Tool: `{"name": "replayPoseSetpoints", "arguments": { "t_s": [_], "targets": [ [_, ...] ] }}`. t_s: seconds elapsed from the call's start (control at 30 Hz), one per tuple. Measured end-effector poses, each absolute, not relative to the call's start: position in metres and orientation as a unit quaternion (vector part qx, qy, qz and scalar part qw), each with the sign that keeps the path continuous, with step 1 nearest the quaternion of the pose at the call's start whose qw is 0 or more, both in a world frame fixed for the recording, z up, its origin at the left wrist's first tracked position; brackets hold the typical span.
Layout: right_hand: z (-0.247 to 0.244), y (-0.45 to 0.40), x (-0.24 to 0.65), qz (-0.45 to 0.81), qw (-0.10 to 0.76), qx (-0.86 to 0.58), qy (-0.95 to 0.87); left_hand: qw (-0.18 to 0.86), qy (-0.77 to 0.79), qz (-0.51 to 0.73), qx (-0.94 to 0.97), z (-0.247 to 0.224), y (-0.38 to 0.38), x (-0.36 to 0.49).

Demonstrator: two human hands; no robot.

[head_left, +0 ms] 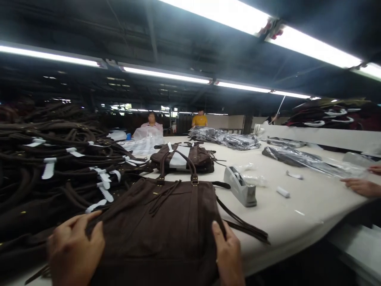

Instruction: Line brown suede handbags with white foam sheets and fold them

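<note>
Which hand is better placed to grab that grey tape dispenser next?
Probably the right hand: it touches the brown bag on the side nearer the dispenser; the left hand is across, by the piled bags.

I count one left hand (76,246) and one right hand (228,250) at one brown bag (160,222), and one second bag (205,159) just beyond. One pile (18,214) on the left holds many more, overlapping too much to number, with at least eight white tags (49,167). There is one table (268,226), one tape dispenser (240,188), one small white roll (282,192) and at least three plastic-wrapped bundles (241,142). At least two co-workers (200,120) stand across; two other hands (361,186) show far right.
</note>
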State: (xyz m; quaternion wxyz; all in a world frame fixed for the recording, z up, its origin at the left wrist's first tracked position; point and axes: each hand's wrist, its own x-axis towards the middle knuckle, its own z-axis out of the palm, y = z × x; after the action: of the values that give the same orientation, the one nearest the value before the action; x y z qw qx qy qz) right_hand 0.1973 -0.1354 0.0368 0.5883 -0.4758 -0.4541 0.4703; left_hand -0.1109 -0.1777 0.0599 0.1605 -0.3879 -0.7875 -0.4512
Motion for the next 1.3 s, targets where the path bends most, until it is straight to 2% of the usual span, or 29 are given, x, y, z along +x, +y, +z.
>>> {"name": "replayPoseSetpoints", "arguments": {
  "t_s": [0.03, 0.1, 0.17, 0.3, 0.37, 0.5, 0.6, 0.67, 0.73, 0.8, 0.9, 0.97, 1.07, 1.17, 1.3],
  "targets": [
    [0.042, -0.143, 0.186, 0.434, 0.571, -0.467, -0.516, 0.148, -0.758, -0.456, -0.442, 0.074, -0.173, -0.085],
    [0.052, -0.156, 0.164, 0.390, 0.526, -0.435, -0.618, 0.001, -0.701, -0.469, -0.538, 0.093, -0.160, -0.034],
    [0.054, -0.166, 0.150, 0.375, 0.491, -0.408, -0.673, -0.107, -0.666, -0.415, -0.610, 0.098, -0.144, 0.007],
    [0.047, -0.167, 0.163, 0.371, 0.501, -0.371, -0.688, -0.117, -0.686, -0.234, -0.679, 0.082, -0.116, 0.041],
    [0.046, -0.160, 0.187, 0.392, 0.505, -0.376, -0.671, -0.128, -0.688, -0.181, -0.691, 0.076, -0.107, 0.041],
    [0.051, -0.146, 0.237, 0.380, 0.458, -0.458, -0.660, -0.265, -0.635, -0.261, -0.677, 0.082, -0.102, 0.041],
    [0.047, -0.146, 0.252, 0.422, 0.414, -0.396, -0.703, -0.375, -0.598, -0.340, -0.621, 0.099, -0.101, 0.051],
    [0.037, -0.150, 0.248, 0.411, 0.426, -0.376, -0.713, -0.396, -0.598, -0.363, -0.596, 0.112, -0.100, 0.057],
    [0.025, -0.153, 0.236, 0.358, 0.458, -0.402, -0.707, -0.371, -0.608, -0.360, -0.602, 0.123, -0.098, 0.063],
    [0.018, -0.154, 0.220, 0.338, 0.495, -0.416, -0.683, -0.288, -0.631, -0.338, -0.636, 0.133, -0.097, 0.070],
    [0.019, -0.149, 0.199, 0.414, 0.549, -0.378, -0.620, -0.081, -0.679, -0.239, -0.689, 0.144, -0.103, 0.091],
    [0.022, -0.145, 0.195, 0.504, 0.560, -0.323, -0.572, 0.020, -0.688, -0.139, -0.712, 0.143, -0.113, 0.109],
    [0.019, -0.139, 0.207, 0.638, 0.523, -0.222, -0.519, 0.055, -0.660, -0.050, -0.747, 0.125, -0.128, 0.127],
    [0.009, -0.133, 0.232, 0.742, 0.468, -0.183, -0.443, 0.058, -0.640, -0.067, -0.763, 0.098, -0.140, 0.124],
    [0.010, -0.118, 0.250, 0.772, 0.527, -0.203, -0.292, 0.101, -0.608, -0.106, -0.781, 0.065, -0.148, 0.111]
  ]
}}
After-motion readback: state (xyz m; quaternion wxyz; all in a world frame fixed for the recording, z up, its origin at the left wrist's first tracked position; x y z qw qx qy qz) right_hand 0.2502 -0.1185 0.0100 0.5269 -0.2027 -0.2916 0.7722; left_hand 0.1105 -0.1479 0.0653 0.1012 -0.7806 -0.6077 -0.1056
